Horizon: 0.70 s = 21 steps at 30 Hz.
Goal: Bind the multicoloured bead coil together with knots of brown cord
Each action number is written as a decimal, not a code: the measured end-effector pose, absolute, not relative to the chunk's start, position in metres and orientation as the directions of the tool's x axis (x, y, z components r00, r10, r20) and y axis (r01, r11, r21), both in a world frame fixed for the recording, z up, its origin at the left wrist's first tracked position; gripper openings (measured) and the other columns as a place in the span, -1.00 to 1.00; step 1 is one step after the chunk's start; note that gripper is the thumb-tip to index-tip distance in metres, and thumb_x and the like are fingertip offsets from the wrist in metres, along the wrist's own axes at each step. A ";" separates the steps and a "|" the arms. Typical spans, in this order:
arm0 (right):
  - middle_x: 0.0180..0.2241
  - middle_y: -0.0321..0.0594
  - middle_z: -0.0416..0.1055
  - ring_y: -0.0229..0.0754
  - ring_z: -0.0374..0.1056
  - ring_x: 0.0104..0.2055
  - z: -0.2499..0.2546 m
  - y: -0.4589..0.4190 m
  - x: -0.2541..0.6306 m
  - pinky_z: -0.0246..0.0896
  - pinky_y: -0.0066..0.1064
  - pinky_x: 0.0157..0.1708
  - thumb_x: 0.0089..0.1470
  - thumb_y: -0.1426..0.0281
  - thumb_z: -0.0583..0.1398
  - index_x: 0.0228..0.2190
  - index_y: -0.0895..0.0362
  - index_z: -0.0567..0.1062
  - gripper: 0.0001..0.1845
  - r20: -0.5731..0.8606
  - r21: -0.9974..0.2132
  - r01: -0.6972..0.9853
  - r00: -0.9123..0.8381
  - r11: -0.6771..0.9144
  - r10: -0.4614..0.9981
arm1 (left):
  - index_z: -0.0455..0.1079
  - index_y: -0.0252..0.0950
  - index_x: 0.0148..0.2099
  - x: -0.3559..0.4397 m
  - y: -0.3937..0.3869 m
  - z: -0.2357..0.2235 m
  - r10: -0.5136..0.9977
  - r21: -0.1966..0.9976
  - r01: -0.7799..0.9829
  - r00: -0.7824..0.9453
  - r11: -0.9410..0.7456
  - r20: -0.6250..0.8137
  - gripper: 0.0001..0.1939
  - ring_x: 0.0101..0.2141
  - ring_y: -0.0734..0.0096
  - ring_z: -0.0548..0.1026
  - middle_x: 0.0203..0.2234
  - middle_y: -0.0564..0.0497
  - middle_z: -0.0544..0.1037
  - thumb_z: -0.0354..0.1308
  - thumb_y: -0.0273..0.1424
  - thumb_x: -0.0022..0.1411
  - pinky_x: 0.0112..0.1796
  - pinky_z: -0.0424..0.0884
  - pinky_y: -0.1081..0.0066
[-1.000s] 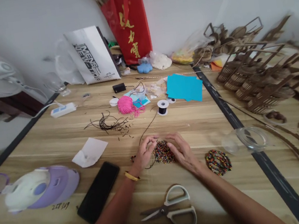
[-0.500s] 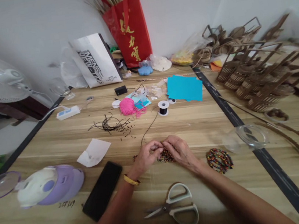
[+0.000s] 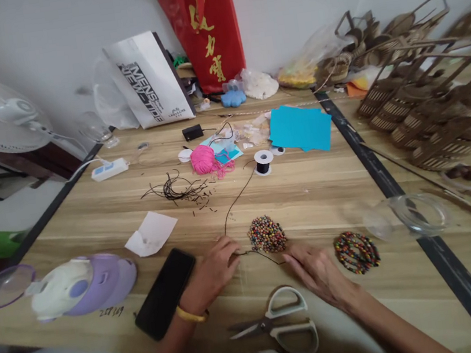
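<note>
A thin black cord (image 3: 268,256) runs between my two hands, low over the table. My left hand (image 3: 213,270), with a yellow bangle at the wrist, has its fingers closed on the cord's left part. My right hand (image 3: 319,270) pinches the other end between thumb and finger. Just behind the cord lies a heap of small multicoloured beads (image 3: 267,234). From near my left hand, cord leads back to a white spool of black cord (image 3: 263,162). Beaded bracelets (image 3: 356,252) lie right of my right hand. Scissors (image 3: 278,323) rest open in front of me.
A black phone (image 3: 165,294) and a purple-white small fan (image 3: 84,284) lie at left. Cut cord pieces (image 3: 176,189), white paper (image 3: 151,233) and pink yarn (image 3: 203,159) are farther back. Blue sheets (image 3: 301,127), a clear lid (image 3: 420,213) and woven baskets (image 3: 420,115) are towards the right.
My hands have moved apart, left hand to the left and right hand to the right, stretching the cord between them. The bead heap is now uncovered. The view has shifted slightly.
</note>
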State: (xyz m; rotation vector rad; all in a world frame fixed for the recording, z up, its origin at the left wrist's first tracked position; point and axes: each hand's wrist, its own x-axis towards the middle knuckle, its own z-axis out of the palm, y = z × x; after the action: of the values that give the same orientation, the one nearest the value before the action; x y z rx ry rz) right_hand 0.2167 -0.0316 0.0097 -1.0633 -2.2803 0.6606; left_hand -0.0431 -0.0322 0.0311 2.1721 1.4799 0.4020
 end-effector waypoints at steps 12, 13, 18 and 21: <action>-0.47 -0.25 0.36 -0.19 0.33 -0.44 -0.010 -0.035 0.223 0.09 -0.37 -0.40 0.36 0.35 -0.07 -0.41 0.10 0.32 -0.69 0.179 -0.608 0.570 -0.579 0.552 0.795 | 0.40 -0.29 -0.28 -0.045 -0.028 0.026 0.894 0.162 0.887 0.445 -0.432 -0.052 -0.79 -0.21 0.25 0.40 -0.33 -0.04 0.46 -0.04 -0.52 0.33 -0.08 0.34 0.23; -0.47 -0.24 0.37 -0.18 0.33 -0.44 -0.009 -0.036 0.222 0.08 -0.37 -0.40 0.36 0.35 -0.08 -0.40 0.10 0.32 -0.69 0.179 -0.591 0.576 -0.588 0.564 0.788 | 0.41 -0.29 -0.28 -0.047 -0.027 0.027 0.901 0.173 0.893 0.430 -0.416 -0.050 -0.80 -0.21 0.24 0.40 -0.32 -0.04 0.46 -0.03 -0.52 0.33 -0.08 0.33 0.23; -0.44 -0.21 0.38 -0.16 0.33 -0.41 -0.008 -0.037 0.218 0.08 -0.36 -0.39 0.37 0.34 -0.10 -0.39 0.11 0.34 -0.66 0.181 -0.515 0.584 -0.640 0.627 0.746 | 0.41 -0.28 -0.23 -0.061 -0.024 0.030 0.960 0.338 0.902 0.277 -0.269 0.025 -0.87 -0.23 0.28 0.41 -0.31 -0.03 0.49 0.03 -0.49 0.30 -0.12 0.34 0.27; -0.44 -0.20 0.38 -0.17 0.32 -0.41 -0.008 -0.037 0.217 0.10 -0.36 -0.39 0.37 0.34 -0.09 -0.39 0.13 0.36 -0.65 0.180 -0.497 0.595 -0.642 0.632 0.746 | 0.41 -0.28 -0.17 -0.072 -0.024 0.031 0.985 0.393 0.904 0.162 -0.170 0.055 -0.87 -0.21 0.26 0.42 -0.27 -0.03 0.49 0.06 -0.51 0.27 -0.12 0.34 0.25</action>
State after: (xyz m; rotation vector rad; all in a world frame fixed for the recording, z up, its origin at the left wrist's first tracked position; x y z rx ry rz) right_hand 0.2174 -0.0369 -0.0081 -1.0677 -2.4861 0.5640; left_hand -0.0716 -0.0237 0.0307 2.1723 1.8236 0.4353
